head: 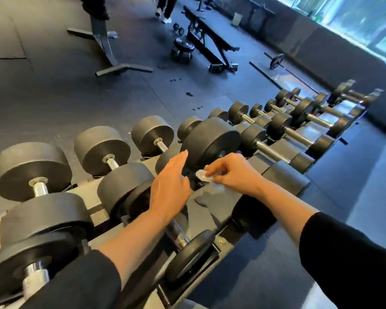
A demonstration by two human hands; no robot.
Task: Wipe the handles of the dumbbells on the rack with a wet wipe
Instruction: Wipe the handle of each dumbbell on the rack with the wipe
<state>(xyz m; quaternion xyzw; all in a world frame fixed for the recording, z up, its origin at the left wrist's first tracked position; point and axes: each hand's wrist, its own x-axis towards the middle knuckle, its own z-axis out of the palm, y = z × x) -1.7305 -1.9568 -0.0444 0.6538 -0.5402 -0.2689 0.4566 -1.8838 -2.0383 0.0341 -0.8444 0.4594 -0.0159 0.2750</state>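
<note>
Right hand (234,172) pinches the wet wipe (204,175) mid-rack, left hand (171,186) flat with fingers straight alongside; judged mid-task, far-right dumbbells (299,121) probably still unwiped.

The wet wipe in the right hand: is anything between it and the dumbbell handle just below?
Nothing visible blocks it. The right hand pinches the wet wipe above the rack, beside a large dumbbell head. The open left hand reaches in beside it. The handle beneath the hands is hidden.

Handle under right hand (236,172) hidden; wet wipe (204,176) partly covered; nearest dumbbell (27,277) blurred, cropped.
</note>
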